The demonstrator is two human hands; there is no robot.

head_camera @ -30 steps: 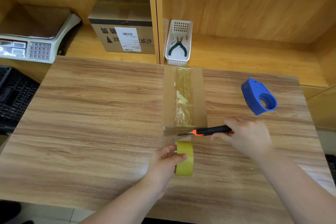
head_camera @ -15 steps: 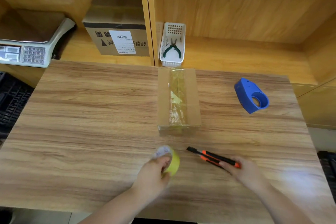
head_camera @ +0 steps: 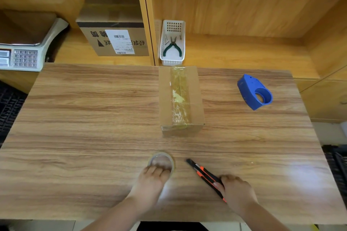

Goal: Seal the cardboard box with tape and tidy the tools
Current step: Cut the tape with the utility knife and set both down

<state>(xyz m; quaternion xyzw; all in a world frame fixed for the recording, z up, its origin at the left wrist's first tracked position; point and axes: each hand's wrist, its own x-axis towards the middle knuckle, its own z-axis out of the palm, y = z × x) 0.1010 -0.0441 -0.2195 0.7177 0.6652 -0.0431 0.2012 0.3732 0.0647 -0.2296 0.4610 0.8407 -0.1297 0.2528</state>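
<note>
Now that the strip is cut free of the roll, I have brought both hands back to the lower middle of the frame and lowered what they carried onto the wooden table (head_camera: 78, 118). A second ago my right hand held the utility knife (head_camera: 204, 176) at the near end of the cardboard box (head_camera: 181, 99) while my left held the tape roll (head_camera: 161, 162) on edge; the roll now lies flat, with my left hand (head_camera: 153, 180) resting its fingers on the near rim, curled loosely, not clamped. My right hand (head_camera: 236, 191) is closed lightly over the knife's rear end; the tool lies on the table and points up and left. I cannot tell whether the blade is retracted.

The box sits at centre frame, its top seam covered by a wrinkled clear strip that folds over the near face. I judge the sealing done and tidying begun. The blue tape dispenser (head_camera: 254, 93) waits at right, and the white basket (head_camera: 172, 43) with pliers (head_camera: 172, 47), upper centre, looks the likely home for the tools.
</note>
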